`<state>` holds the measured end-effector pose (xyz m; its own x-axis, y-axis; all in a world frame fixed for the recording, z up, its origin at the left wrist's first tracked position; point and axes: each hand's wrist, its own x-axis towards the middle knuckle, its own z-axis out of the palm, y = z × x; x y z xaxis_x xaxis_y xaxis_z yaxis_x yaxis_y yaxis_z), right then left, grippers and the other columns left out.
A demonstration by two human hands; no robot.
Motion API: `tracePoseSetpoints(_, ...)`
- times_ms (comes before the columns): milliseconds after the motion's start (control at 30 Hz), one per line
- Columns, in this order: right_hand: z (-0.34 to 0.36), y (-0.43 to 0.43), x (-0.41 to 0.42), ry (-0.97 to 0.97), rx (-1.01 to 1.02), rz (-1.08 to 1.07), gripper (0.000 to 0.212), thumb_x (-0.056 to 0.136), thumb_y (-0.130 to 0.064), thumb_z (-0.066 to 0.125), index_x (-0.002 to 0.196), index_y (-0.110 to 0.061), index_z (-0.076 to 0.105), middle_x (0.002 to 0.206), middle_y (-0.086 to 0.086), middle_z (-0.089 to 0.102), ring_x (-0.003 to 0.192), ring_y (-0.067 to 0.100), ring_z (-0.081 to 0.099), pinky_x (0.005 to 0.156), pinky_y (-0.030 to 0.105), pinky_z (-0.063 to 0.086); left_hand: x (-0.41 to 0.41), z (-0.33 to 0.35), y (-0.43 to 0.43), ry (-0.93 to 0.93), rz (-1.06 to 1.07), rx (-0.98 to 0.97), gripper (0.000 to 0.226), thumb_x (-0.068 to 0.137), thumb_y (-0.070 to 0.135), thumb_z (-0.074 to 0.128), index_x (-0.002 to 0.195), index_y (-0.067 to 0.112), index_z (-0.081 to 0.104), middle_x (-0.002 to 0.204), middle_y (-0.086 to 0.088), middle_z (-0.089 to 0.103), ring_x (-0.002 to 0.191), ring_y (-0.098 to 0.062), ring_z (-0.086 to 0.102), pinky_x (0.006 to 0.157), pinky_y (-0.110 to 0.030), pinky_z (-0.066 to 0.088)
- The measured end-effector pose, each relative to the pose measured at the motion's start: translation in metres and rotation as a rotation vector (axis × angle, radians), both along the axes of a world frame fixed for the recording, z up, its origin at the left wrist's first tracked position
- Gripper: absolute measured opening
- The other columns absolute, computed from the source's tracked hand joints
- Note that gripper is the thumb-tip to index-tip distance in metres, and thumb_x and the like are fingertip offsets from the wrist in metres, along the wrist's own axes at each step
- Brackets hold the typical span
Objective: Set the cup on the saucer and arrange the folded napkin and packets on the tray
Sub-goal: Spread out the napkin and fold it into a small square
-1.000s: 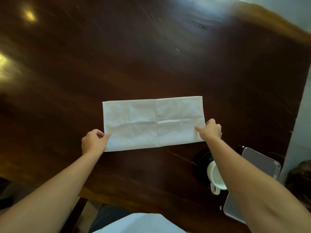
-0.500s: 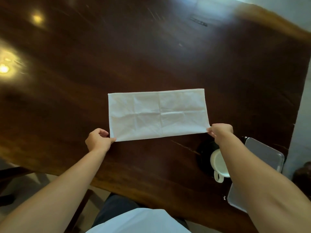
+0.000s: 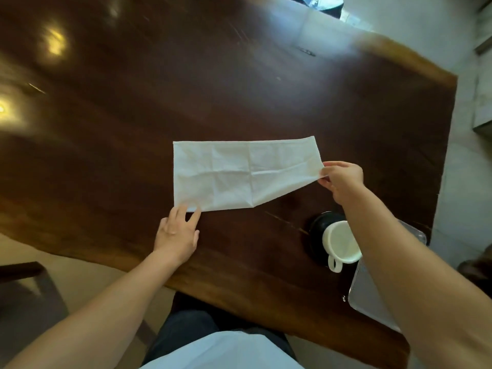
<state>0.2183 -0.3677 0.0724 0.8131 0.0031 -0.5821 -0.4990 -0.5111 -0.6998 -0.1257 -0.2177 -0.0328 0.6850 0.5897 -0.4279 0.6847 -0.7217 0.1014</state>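
Napkin, white, folded into long strip, lies on dark wooden surface in front of us, long axis running left-right across our view. Our left hand, fingers straight and slightly apart, presses napkin's near-left corner down. Our right hand pinches near-right corner between thumb and fingers, that corner lifted off surface. White cup sits on black saucer at near right, handle pointing toward us. Tray just beside saucer, partly hidden by our right forearm.
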Motion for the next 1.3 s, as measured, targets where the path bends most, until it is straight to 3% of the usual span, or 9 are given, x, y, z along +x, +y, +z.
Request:
tracePoseSetpoints(167, 0.038, 0.041, -0.031, -0.114, 0.03, 0.179, 0.017, 0.087, 0.003, 0.069, 0.093, -0.012, 0.072, 0.099, 0.007, 0.071, 0.092, 0.019, 0.07, 0.071, 0.028, 0.061, -0.01, 0.003, -0.006, 0.081, -0.046, -0.084, 0.072, 0.101, 0.042, 0.046, 0.161, 0.025, 0.011, 0.169, -0.008, -0.001, 0.156, -0.028, -0.001, 0.114, -0.045, 0.032)
tracePoseSetpoints(400, 0.05, 0.116, -0.1, -0.236, 0.055, 0.388, 0.013, 0.086, -0.01, 0.074, 0.097, -0.016, 0.077, 0.096, 0.001, 0.073, 0.091, 0.016, 0.07, 0.082, 0.037, 0.062, -0.013, 0.014, 0.01, -0.062, -0.019, -0.205, 0.061, 0.101, 0.032, 0.051, 0.156, 0.017, 0.032, 0.165, -0.007, 0.021, 0.153, -0.026, 0.016, 0.114, -0.046, 0.034)
tracePoseSetpoints(533, 0.021, 0.158, -0.167, -0.263, 0.021, 0.584, 0.014, 0.088, -0.013, 0.069, 0.094, -0.023, 0.076, 0.091, -0.01, 0.07, 0.091, 0.012, 0.067, 0.085, 0.033, 0.057, -0.013, 0.017, 0.029, -0.413, 0.523, -0.493, 0.045, 0.102, 0.027, 0.054, 0.144, 0.015, 0.051, 0.145, -0.003, 0.054, 0.138, -0.024, 0.045, 0.106, -0.033, 0.039)
tracePoseSetpoints(600, -0.001, 0.17, -0.205, -0.223, -0.027, 0.743, 0.016, 0.09, -0.013, 0.066, 0.101, -0.02, 0.074, 0.096, -0.007, 0.068, 0.095, 0.013, 0.065, 0.088, 0.032, 0.054, -0.01, 0.016, 0.045, -0.47, 0.821, -0.585, 0.039, 0.103, 0.032, 0.051, 0.138, 0.017, 0.059, 0.136, -0.002, 0.063, 0.128, -0.023, 0.056, 0.1, -0.03, 0.042)
tracePoseSetpoints(733, -0.037, 0.16, -0.261, -0.033, -0.19, 0.989, 0.019, 0.092, -0.016, 0.062, 0.107, -0.015, 0.074, 0.106, 0.004, 0.072, 0.098, 0.018, 0.065, 0.083, 0.027, 0.05, -0.008, 0.009, 0.073, -0.547, 1.162, -0.749, 0.021, 0.1, 0.032, 0.051, 0.102, 0.025, 0.071, 0.103, -0.001, 0.074, 0.092, -0.022, 0.07, 0.089, -0.046, 0.06)
tracePoseSetpoints(867, -0.047, 0.135, -0.26, 0.139, -0.281, 1.018, 0.021, 0.092, -0.021, 0.064, 0.112, -0.017, 0.072, 0.107, 0.001, 0.07, 0.095, 0.016, 0.062, 0.073, 0.022, 0.047, 0.003, 0.01, 0.093, -0.535, 1.106, -0.715, 0.025, 0.096, 0.029, 0.054, 0.074, 0.033, 0.066, 0.089, 0.005, 0.075, 0.079, -0.017, 0.072, 0.083, -0.045, 0.061)
tracePoseSetpoints(967, -0.047, 0.119, -0.235, 0.191, -0.337, 0.927, 0.023, 0.094, -0.022, 0.062, 0.116, -0.017, 0.068, 0.109, 0.001, 0.067, 0.093, 0.015, 0.061, 0.079, 0.026, 0.05, 0.021, 0.013, 0.112, -0.478, 0.995, -0.62, 0.019, 0.094, 0.031, 0.056, 0.096, 0.025, 0.074, 0.097, 0.006, 0.073, 0.094, -0.019, 0.069, 0.081, -0.036, 0.056)
tracePoseSetpoints(1100, -0.048, 0.099, -0.204, 0.112, -0.419, 0.817, 0.037, 0.094, -0.022, 0.062, 0.13, -0.014, 0.058, 0.119, 0.007, 0.065, 0.105, 0.023, 0.062, 0.09, 0.035, 0.053, 0.05, 0.015, 0.14, -0.472, 0.918, -0.54, 0.027, 0.093, 0.029, 0.065, 0.117, 0.017, 0.071, 0.099, 0.009, 0.062, 0.091, -0.011, 0.057, 0.075, -0.026, 0.042)
tracePoseSetpoints(1300, -0.058, 0.097, -0.169, -0.053, -0.518, 0.763, 0.055, 0.095, -0.022, 0.058, 0.147, -0.013, 0.043, 0.146, 0.013, 0.046, 0.132, 0.032, 0.047, 0.102, 0.044, 0.046, 0.078, 0.005, 0.158, -0.368, 0.831, -0.474, 0.022, 0.084, 0.03, 0.078, 0.096, 0.022, 0.061, 0.079, 0.012, 0.059, 0.08, -0.012, 0.058, 0.061, -0.024, 0.041)
